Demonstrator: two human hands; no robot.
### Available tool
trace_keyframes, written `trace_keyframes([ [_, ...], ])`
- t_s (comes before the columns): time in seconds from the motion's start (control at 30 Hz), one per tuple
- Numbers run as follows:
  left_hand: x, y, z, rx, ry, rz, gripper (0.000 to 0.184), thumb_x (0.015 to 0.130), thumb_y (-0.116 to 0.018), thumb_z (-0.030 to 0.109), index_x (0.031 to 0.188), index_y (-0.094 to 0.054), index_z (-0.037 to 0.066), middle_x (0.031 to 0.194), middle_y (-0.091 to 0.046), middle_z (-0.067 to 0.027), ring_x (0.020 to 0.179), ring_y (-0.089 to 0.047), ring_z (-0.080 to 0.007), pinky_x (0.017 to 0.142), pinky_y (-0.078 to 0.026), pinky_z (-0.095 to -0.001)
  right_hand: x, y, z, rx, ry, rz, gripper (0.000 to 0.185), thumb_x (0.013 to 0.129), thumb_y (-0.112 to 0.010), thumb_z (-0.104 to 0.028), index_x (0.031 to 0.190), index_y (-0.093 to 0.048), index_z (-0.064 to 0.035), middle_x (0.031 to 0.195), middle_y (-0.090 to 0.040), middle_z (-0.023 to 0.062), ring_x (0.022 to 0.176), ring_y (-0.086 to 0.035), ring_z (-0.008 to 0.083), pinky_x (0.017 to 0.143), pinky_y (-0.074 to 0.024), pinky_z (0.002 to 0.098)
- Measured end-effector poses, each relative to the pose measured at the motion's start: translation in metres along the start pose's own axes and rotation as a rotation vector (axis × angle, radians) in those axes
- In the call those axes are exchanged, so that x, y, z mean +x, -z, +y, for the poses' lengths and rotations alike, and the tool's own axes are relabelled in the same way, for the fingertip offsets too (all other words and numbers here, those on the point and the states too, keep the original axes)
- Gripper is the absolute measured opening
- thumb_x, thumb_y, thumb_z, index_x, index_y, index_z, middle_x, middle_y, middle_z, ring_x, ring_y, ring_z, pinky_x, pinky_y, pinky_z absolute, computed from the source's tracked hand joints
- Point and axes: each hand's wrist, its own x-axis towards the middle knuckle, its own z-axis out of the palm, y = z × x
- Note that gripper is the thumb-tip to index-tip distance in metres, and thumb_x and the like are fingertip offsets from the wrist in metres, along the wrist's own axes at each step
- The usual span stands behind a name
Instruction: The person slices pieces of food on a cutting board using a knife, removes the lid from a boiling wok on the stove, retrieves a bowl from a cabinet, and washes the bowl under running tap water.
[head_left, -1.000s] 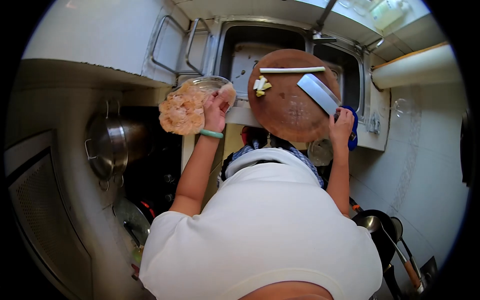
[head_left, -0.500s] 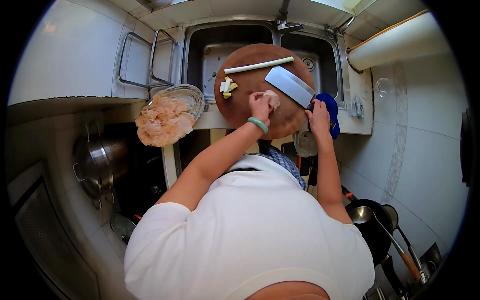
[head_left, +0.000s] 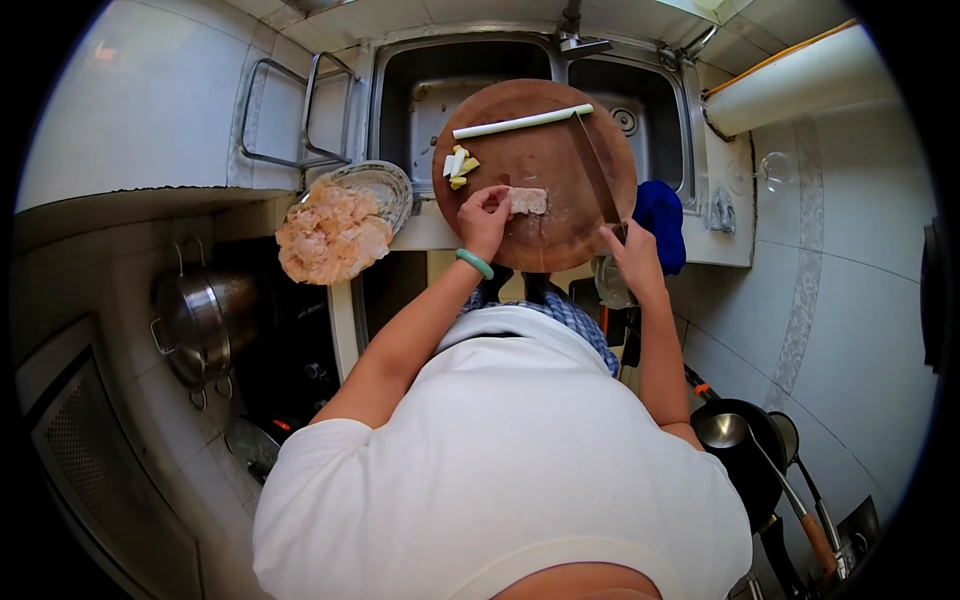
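On the round wooden chopping board (head_left: 560, 240) lies a small, flat piece of pale raw meat (head_left: 528, 201). My left hand (head_left: 484, 220), with a green bangle at the wrist, pinches the meat's left end between thumb and fingers. The fingers of my right hand (head_left: 637, 258) are wrapped round the handle of a cleaver (head_left: 597, 170). Its blade is turned nearly edge-on and points toward the far side of the board. A white stalk, like a leek or scallion (head_left: 520, 122), lies across the back. Cut white and yellow pieces (head_left: 459, 166) are heaped at the board's left.
The board rests over a double steel sink (head_left: 420, 100) with a tap (head_left: 580, 45). A glass plate (head_left: 396, 190) piled with pale pink meat slices (head_left: 333, 237) stands at left. Blue cloth (head_left: 660, 225) is by my right hand. A steel pot (head_left: 195, 330) sits left; pans (head_left: 745, 470) hang lower right.
My left hand has moved left, and the meat now lies flatter and longer on the board. The cleaver has turned from lying flat to edge-on, its tip swinging toward the stalk.
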Motion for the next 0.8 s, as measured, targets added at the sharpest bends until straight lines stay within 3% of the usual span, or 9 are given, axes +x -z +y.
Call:
trace_keyframes([
  [0.17, -0.015, 0.019, 0.010, 0.041, 0.075, -0.056, 0.018, 0.084, -0.066, 0.003, 0.101, -0.066, -0.002, 0.088, -0.067, -0.0057, 0.072, -0.066, -0.0115, 0.062, -0.056, -0.0229, -0.037, -0.015, -0.016, 0.112, -0.104, -0.224, 0.035, 0.087, -0.062, -0.026, 0.088, -0.056, 0.0083, 0.073, -0.058, 0.0269, 0.071, -0.058, 0.0408, 0.064, -0.0450, 0.0420],
  [0.3, -0.019, 0.026, 0.015, 0.089, 0.111, -0.052, 0.016, 0.082, -0.066, 0.002, 0.098, -0.066, -0.002, 0.082, -0.068, -0.0062, 0.069, -0.066, -0.0122, 0.058, -0.054, -0.0229, -0.052, -0.038, -0.025, 0.052, -0.048, -0.281, 0.033, 0.088, -0.062, -0.024, 0.090, -0.056, 0.0082, 0.077, -0.060, 0.0291, 0.075, -0.059, 0.0436, 0.066, -0.0459, 0.0447],
  [0.53, -0.013, 0.029, 0.008, 0.178, 0.071, -0.078, 0.017, 0.080, -0.069, 0.004, 0.097, -0.067, 0.002, 0.080, -0.068, -0.0049, 0.067, -0.065, -0.0103, 0.054, -0.052, -0.0219, -0.061, -0.056, -0.029, -0.041, -0.005, -0.246, 0.031, 0.088, -0.062, -0.022, 0.089, -0.055, 0.0074, 0.073, -0.059, 0.0286, 0.074, -0.058, 0.0453, 0.066, -0.0457, 0.0473],
  [0.63, -0.015, 0.029, 0.009, 0.282, 0.030, -0.130, 0.016, 0.078, -0.068, 0.006, 0.094, -0.068, 0.004, 0.081, -0.067, -0.0050, 0.073, -0.067, -0.0153, 0.059, -0.054, -0.0272, -0.063, -0.059, -0.027, -0.046, 0.021, -0.216, 0.030, 0.088, -0.062, -0.022, 0.089, -0.055, 0.0073, 0.074, -0.059, 0.0292, 0.075, -0.058, 0.0461, 0.066, -0.0457, 0.0475],
  [0.7, -0.022, 0.028, 0.029, 0.886, -0.379, -0.088, 0.019, 0.074, -0.070, 0.009, 0.093, -0.069, 0.006, 0.088, -0.065, -0.0062, 0.085, -0.065, -0.0233, 0.073, -0.053, -0.0342, -0.062, -0.059, -0.028, -0.050, 0.020, -0.214, 0.029, 0.089, -0.061, -0.021, 0.089, -0.055, 0.0071, 0.075, -0.059, 0.0297, 0.076, -0.058, 0.0465, 0.066, -0.0459, 0.0477],
  [0.73, -0.021, 0.030, 0.029, 0.886, -0.379, -0.089, 0.019, 0.074, -0.070, 0.009, 0.093, -0.069, 0.006, 0.088, -0.065, -0.0062, 0.085, -0.065, -0.0233, 0.073, -0.053, -0.0342, -0.062, -0.059, -0.029, -0.054, 0.019, -0.212, 0.028, 0.089, -0.061, -0.021, 0.089, -0.055, 0.0069, 0.076, -0.059, 0.0302, 0.078, -0.058, 0.0468, 0.067, -0.0461, 0.0479],
  [0.8, -0.016, 0.035, 0.029, 0.919, -0.907, -0.102, 0.023, 0.070, -0.071, 0.012, 0.093, -0.070, 0.009, 0.096, -0.063, -0.0069, 0.095, -0.060, -0.0277, 0.084, -0.048, -0.0378, -0.062, -0.061, -0.029, -0.068, 0.004, -0.211, 0.028, 0.088, -0.061, -0.020, 0.088, -0.055, 0.0068, 0.077, -0.059, 0.0306, 0.079, -0.058, 0.0470, 0.067, -0.0463, 0.0482],
])
